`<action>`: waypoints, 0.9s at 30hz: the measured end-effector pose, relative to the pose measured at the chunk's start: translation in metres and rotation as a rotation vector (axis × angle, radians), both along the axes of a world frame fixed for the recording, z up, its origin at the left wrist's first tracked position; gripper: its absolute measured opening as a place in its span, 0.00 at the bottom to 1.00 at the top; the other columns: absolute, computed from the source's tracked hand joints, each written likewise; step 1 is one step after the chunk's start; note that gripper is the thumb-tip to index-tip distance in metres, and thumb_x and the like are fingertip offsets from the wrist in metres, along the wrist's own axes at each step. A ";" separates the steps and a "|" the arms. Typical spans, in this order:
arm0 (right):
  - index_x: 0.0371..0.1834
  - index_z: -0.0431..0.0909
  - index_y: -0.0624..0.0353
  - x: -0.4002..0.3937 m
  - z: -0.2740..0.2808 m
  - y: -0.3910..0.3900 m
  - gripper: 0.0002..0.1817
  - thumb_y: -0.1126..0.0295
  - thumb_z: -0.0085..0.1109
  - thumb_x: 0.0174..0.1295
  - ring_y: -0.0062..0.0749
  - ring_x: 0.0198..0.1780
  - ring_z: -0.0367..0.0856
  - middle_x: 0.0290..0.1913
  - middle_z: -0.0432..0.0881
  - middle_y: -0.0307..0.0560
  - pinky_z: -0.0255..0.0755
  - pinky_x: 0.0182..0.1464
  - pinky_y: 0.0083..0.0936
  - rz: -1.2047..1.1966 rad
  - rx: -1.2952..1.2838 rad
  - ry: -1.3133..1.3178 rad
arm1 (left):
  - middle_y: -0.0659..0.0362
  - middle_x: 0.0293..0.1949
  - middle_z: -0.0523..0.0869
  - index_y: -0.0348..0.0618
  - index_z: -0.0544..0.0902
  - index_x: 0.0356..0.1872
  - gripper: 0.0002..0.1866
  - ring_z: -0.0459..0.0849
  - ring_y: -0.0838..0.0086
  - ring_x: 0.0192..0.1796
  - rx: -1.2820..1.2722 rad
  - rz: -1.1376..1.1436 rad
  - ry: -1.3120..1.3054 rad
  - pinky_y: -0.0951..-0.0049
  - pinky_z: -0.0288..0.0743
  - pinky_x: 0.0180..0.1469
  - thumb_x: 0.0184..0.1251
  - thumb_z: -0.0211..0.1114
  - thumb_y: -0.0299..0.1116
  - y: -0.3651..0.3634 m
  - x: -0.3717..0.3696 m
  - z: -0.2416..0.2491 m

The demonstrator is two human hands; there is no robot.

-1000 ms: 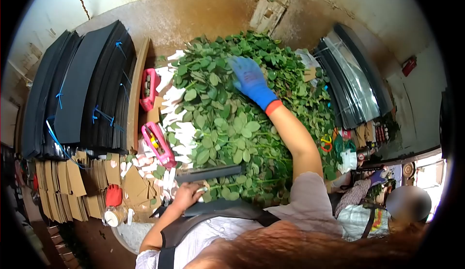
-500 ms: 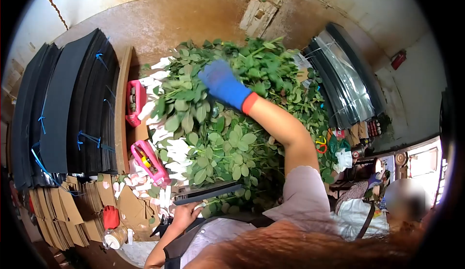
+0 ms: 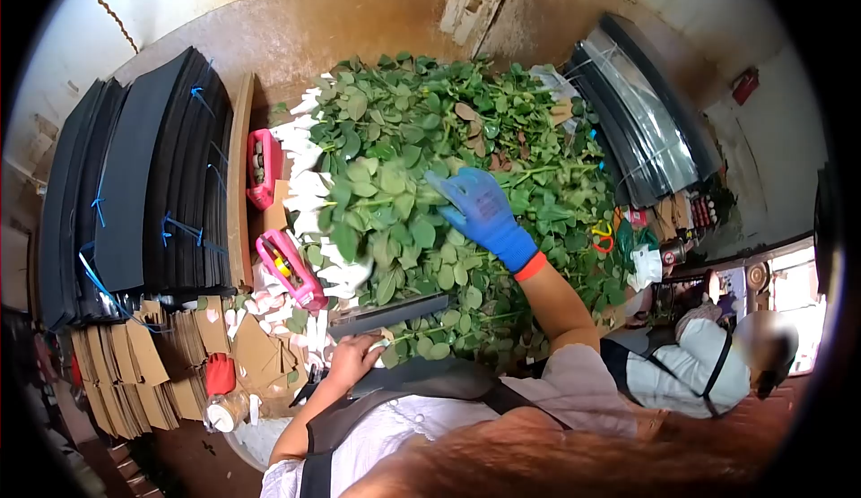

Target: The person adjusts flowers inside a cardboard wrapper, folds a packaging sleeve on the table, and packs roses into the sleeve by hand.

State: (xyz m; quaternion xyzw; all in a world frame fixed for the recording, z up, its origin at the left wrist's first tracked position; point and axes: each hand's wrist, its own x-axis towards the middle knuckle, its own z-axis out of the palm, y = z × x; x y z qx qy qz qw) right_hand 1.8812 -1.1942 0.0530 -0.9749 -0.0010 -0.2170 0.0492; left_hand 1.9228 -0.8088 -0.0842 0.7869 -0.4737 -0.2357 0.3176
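Observation:
My left hand (image 3: 355, 360), bare, is closed at the near edge of the table around the end of a leafy stem (image 3: 448, 329) that runs off to the right. Just beyond it lies a long dark grey bar (image 3: 390, 313). My right hand (image 3: 482, 211), in a blue glove with a red cuff, is over the middle of a heap of leafy stems (image 3: 529, 139). Its fingers grip a blurred leafy stem (image 3: 381, 204) pointing left; the grip itself is partly hidden. White-covered stem ends (image 3: 305, 153) line the heap's left side.
Two pink holders (image 3: 291, 269) stand left of the heap by a wooden board (image 3: 240, 184). Black sheets (image 3: 126, 184) tied with blue string stack farther left, above cardboard pieces (image 3: 134, 363). Clear-wrapped sleeves (image 3: 641, 112) lie right. Another person (image 3: 691, 368) is at the lower right.
My right hand has moved from the back of the heap toward me and to the right, with leaves blurring beside it. My left hand stays near the bar, and the view has shifted slightly.

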 end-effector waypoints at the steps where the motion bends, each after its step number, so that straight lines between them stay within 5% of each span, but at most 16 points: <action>1: 0.62 0.76 0.45 -0.004 -0.002 0.001 0.24 0.62 0.64 0.61 0.39 0.38 0.77 0.37 0.79 0.42 0.71 0.43 0.39 0.053 0.040 -0.024 | 0.57 0.46 0.91 0.44 0.89 0.44 0.12 0.85 0.58 0.37 0.002 -0.003 -0.015 0.62 0.78 0.45 0.62 0.71 0.36 -0.001 0.000 0.000; 3: 0.69 0.73 0.43 -0.012 0.007 0.015 0.28 0.62 0.63 0.64 0.36 0.38 0.79 0.37 0.80 0.41 0.74 0.42 0.38 0.144 0.008 -0.008 | 0.57 0.45 0.91 0.44 0.89 0.43 0.11 0.85 0.58 0.37 0.000 -0.009 0.000 0.62 0.78 0.44 0.62 0.71 0.36 -0.003 0.000 0.005; 5: 0.63 0.79 0.43 -0.020 -0.035 0.028 0.24 0.56 0.64 0.62 0.44 0.46 0.77 0.39 0.78 0.44 0.73 0.49 0.42 0.315 0.167 0.103 | 0.57 0.40 0.90 0.45 0.89 0.41 0.11 0.84 0.58 0.36 -0.007 0.000 -0.007 0.60 0.77 0.41 0.62 0.72 0.38 -0.004 0.002 0.005; 8: 0.62 0.80 0.43 -0.031 -0.076 0.038 0.23 0.57 0.64 0.63 0.46 0.46 0.80 0.40 0.80 0.46 0.76 0.48 0.42 0.382 0.013 0.495 | 0.59 0.29 0.87 0.48 0.90 0.39 0.11 0.82 0.59 0.35 -0.096 0.038 -0.029 0.59 0.77 0.36 0.61 0.73 0.42 -0.002 -0.002 -0.005; 11: 0.63 0.79 0.45 -0.020 -0.042 0.037 0.25 0.60 0.65 0.61 0.46 0.44 0.83 0.40 0.83 0.47 0.77 0.46 0.42 0.328 0.362 0.261 | 0.59 0.29 0.87 0.49 0.90 0.40 0.11 0.82 0.59 0.35 -0.090 0.037 -0.028 0.59 0.77 0.36 0.61 0.73 0.42 -0.002 -0.002 -0.004; 12: 0.62 0.79 0.48 -0.006 0.017 0.040 0.24 0.59 0.65 0.62 0.46 0.41 0.84 0.39 0.85 0.47 0.79 0.46 0.41 0.187 0.442 0.410 | 0.59 0.30 0.87 0.49 0.90 0.41 0.11 0.82 0.60 0.35 -0.078 0.041 -0.018 0.59 0.77 0.37 0.61 0.73 0.42 -0.002 -0.002 -0.003; 13: 0.60 0.80 0.50 0.000 0.008 0.025 0.22 0.58 0.64 0.64 0.46 0.42 0.85 0.39 0.86 0.47 0.79 0.47 0.41 0.194 0.552 0.017 | 0.59 0.30 0.88 0.49 0.90 0.41 0.12 0.81 0.60 0.35 -0.071 0.041 -0.011 0.60 0.77 0.37 0.61 0.73 0.41 -0.002 -0.002 -0.002; 17: 0.54 0.83 0.51 0.041 -0.038 -0.015 0.20 0.52 0.59 0.66 0.47 0.42 0.85 0.40 0.86 0.50 0.79 0.47 0.46 -0.282 0.268 -0.082 | 0.57 0.38 0.90 0.46 0.89 0.43 0.11 0.83 0.59 0.35 -0.054 0.013 -0.018 0.60 0.77 0.42 0.62 0.72 0.38 -0.004 -0.002 0.004; 19: 0.48 0.83 0.52 0.036 -0.054 0.012 0.18 0.53 0.58 0.63 0.49 0.41 0.84 0.39 0.84 0.52 0.77 0.46 0.48 -0.216 0.432 0.383 | 0.57 0.40 0.90 0.45 0.89 0.43 0.11 0.83 0.57 0.35 -0.025 -0.002 -0.061 0.60 0.77 0.43 0.62 0.72 0.37 0.002 -0.001 -0.011; 21: 0.42 0.82 0.50 0.017 -0.099 0.041 0.14 0.56 0.58 0.61 0.52 0.38 0.80 0.35 0.81 0.51 0.75 0.41 0.48 0.173 0.241 -0.005 | 0.56 0.39 0.90 0.45 0.89 0.42 0.11 0.83 0.56 0.36 -0.099 0.028 -0.067 0.60 0.77 0.43 0.62 0.72 0.38 0.001 -0.003 -0.013; 23: 0.42 0.81 0.51 0.001 -0.091 0.056 0.12 0.58 0.59 0.62 0.52 0.40 0.81 0.37 0.81 0.50 0.76 0.43 0.47 0.253 0.336 0.077 | 0.57 0.34 0.89 0.47 0.90 0.42 0.12 0.82 0.57 0.37 -0.067 0.048 -0.019 0.60 0.77 0.41 0.61 0.73 0.39 0.001 -0.004 -0.014; 26: 0.46 0.83 0.51 0.019 -0.060 0.020 0.13 0.60 0.61 0.62 0.51 0.42 0.82 0.40 0.83 0.50 0.77 0.46 0.45 0.095 0.449 0.450 | 0.57 0.31 0.88 0.47 0.90 0.43 0.12 0.81 0.59 0.37 -0.088 0.047 0.002 0.60 0.77 0.40 0.61 0.73 0.39 0.001 -0.003 -0.014; 27: 0.53 0.85 0.48 0.024 -0.038 0.013 0.15 0.62 0.61 0.64 0.51 0.42 0.83 0.42 0.85 0.51 0.78 0.47 0.44 -0.048 0.584 0.292 | 0.57 0.31 0.87 0.47 0.90 0.43 0.12 0.81 0.59 0.36 -0.110 0.042 0.000 0.60 0.77 0.40 0.61 0.74 0.39 0.000 -0.002 -0.013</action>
